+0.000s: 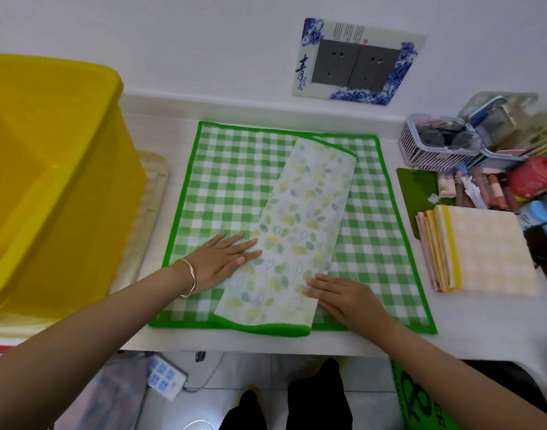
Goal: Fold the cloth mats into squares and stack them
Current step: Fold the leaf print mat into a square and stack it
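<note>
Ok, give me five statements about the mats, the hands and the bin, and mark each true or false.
1. The left hand and the right hand both touch the leaf-print strip with straight fingers. True.
2. The green checked mat is folded into a square. False: it lies spread out under the strip.
3. A stack of folded mats lies right of the green checked mat. True.
4. The yellow bin stands on the right. False: it stands on the left.
5. The bangle is on the right wrist. False: it is on the left wrist.
</note>
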